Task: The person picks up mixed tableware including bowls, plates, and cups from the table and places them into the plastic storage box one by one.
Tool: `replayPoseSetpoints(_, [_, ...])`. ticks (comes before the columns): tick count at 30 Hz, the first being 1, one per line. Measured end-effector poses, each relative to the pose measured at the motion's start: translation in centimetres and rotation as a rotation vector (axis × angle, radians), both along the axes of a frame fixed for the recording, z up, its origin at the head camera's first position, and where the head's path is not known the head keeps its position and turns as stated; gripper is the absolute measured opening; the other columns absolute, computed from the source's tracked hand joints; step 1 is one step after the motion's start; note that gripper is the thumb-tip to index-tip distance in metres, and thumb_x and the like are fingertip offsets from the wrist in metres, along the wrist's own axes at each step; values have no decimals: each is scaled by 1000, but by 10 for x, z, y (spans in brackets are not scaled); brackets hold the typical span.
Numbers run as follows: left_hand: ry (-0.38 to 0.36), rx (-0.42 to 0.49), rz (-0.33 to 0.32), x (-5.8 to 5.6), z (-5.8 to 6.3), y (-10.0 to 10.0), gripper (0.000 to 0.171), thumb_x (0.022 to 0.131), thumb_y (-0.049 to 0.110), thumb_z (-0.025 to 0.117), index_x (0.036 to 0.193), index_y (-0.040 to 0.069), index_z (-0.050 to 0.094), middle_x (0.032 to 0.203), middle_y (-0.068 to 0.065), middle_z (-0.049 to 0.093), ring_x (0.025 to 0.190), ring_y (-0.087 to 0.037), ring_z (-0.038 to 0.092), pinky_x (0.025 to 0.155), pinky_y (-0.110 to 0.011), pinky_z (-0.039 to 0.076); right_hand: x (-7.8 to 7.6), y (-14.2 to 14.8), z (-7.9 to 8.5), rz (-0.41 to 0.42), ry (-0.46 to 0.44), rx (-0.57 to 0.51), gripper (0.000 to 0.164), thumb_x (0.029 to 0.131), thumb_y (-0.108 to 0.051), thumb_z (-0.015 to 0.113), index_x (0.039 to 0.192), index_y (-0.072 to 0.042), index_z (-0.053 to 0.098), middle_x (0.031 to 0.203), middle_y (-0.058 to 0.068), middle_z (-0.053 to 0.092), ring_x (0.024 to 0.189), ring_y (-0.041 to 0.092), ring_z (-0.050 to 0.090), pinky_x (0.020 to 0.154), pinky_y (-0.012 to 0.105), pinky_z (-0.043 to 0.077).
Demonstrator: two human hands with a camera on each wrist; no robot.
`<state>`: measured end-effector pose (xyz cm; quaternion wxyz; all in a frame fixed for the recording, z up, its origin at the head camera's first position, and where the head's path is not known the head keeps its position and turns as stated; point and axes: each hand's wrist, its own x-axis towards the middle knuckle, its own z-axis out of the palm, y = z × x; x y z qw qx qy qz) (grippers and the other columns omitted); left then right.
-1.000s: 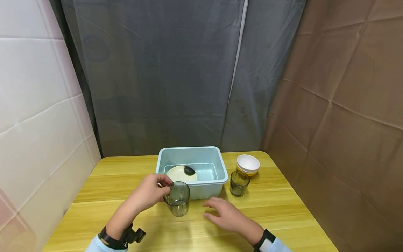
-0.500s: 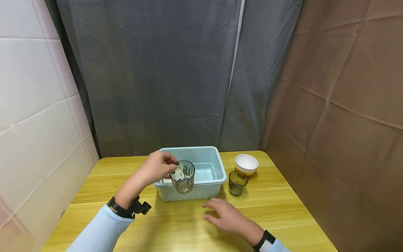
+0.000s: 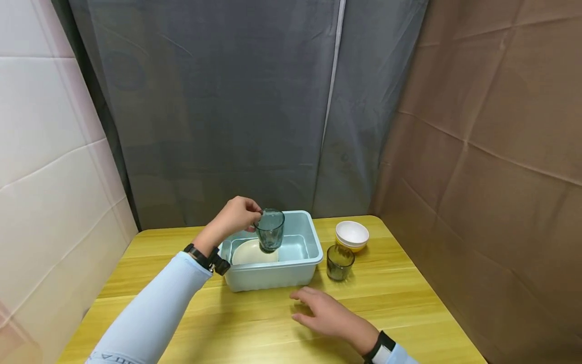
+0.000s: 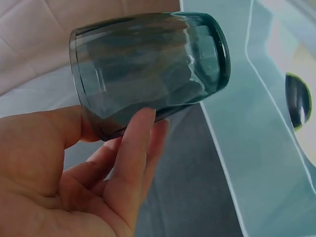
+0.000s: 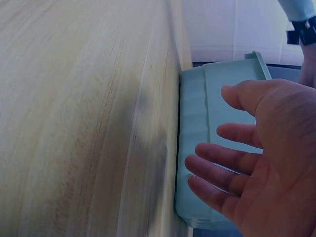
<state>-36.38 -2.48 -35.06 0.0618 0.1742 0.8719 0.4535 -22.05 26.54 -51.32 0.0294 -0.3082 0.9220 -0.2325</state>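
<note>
My left hand (image 3: 236,217) pinches a tinted drinking glass (image 3: 271,230) by its rim, thumb on one side and fingers on the other. In the head view the glass overlaps the inside of a pale blue plastic basin (image 3: 268,277). A cream plate (image 3: 252,253) lies in the basin's left part, and its dark patch shows in the left wrist view (image 4: 298,101). My right hand (image 3: 320,313) holds nothing; its fingers are relaxed and slightly bent in front of the basin, low over the table.
Right of the basin stands a second tinted glass (image 3: 339,263). Behind it are stacked bowls (image 3: 352,235), white inside with yellow below. The wooden table (image 3: 254,328) ends at a grey curtain (image 3: 227,126); a brown cloth (image 3: 491,177) hangs along the right.
My left hand has carried the glass up and away from me, from in front of the basin to over it. The right hand has stayed nearly still.
</note>
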Motion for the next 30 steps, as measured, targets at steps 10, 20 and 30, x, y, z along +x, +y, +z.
replayPoseSetpoints(10, [-36, -81, -72, -37, -9, 25, 18, 107, 13, 68, 115, 0, 77, 102, -11, 73, 81, -20, 75, 80, -36, 65, 5, 0, -1, -6, 0, 2, 51, 107, -33, 75, 148, -6, 63, 141, 7, 69, 126, 21, 67, 108, 44, 57])
replayPoseSetpoints(20, [-49, -200, -62, -59, -18, 43, 19, 106, 13, 65, 94, 3, 76, 81, -6, 71, 79, -23, 78, 86, -40, 65, 6, 0, -3, 4, -20, -10, 45, 108, -34, 75, 146, -12, 64, 139, 5, 68, 117, 18, 69, 102, 40, 59])
replayPoseSetpoints(30, [-251, -299, 40, -144, -87, 60, 16, 97, 10, 68, 102, -3, 75, 95, -17, 79, 81, -30, 82, 87, -41, 62, 9, -2, -4, -8, -62, -21, 43, 107, -34, 75, 143, -13, 65, 133, 5, 68, 112, 14, 70, 95, 36, 61])
